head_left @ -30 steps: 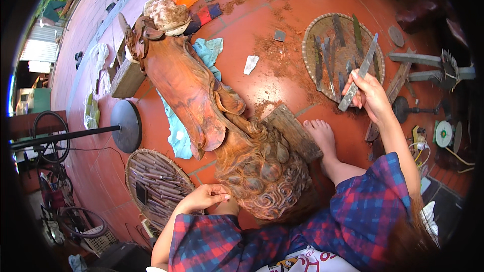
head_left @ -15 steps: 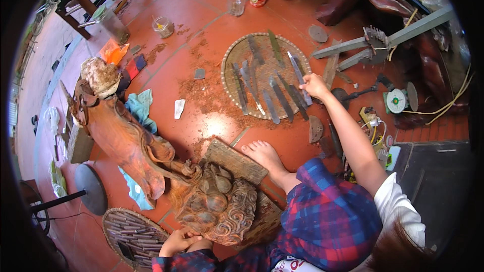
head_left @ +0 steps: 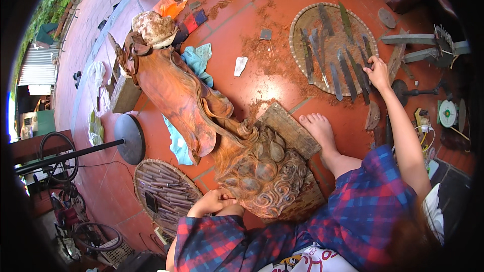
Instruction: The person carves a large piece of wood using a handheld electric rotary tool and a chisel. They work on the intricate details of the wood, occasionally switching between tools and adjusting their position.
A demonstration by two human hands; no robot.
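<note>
One broad red tiled floor (head_left: 229, 32), stretching to grey paving (head_left: 98, 12) and corrugated metal (head_left: 44, 60) at the upper left; glossy in mid-frame, dusted with brown shavings (head_left: 277, 59) toward the upper centre. Long carved wooden piece (head_left: 169, 90) slanting from upper left to lower centre; seemingly propped on squared timber (head_left: 126, 95) at the far end and a wooden block (head_left: 305, 196) at the curled end, probably for height and steadiness. Round woven tray (head_left: 303, 17) at upper right, spread with metal files (head_left: 345, 74), likely laid apart for easy picking. Oval woven tray (head_left: 136, 181) at lower left, packed with slim tools (head_left: 169, 186), presumably to stay within reach. Blue cloths (head_left: 179, 143) beside the carving, perhaps against scratches. Hands well apart. Right hand (head_left: 379, 74) at right, bent over the round tray's edge beside the files; cannot tell whether clamped on one. Left hand (head_left: 213, 202) at lower centre, resting by the knee, close to the curled end, fingers bent together, perhaps for balance; cannot tell whether holding anything. White scrap (head_left: 241, 65) lying loose near upper centre.
</note>
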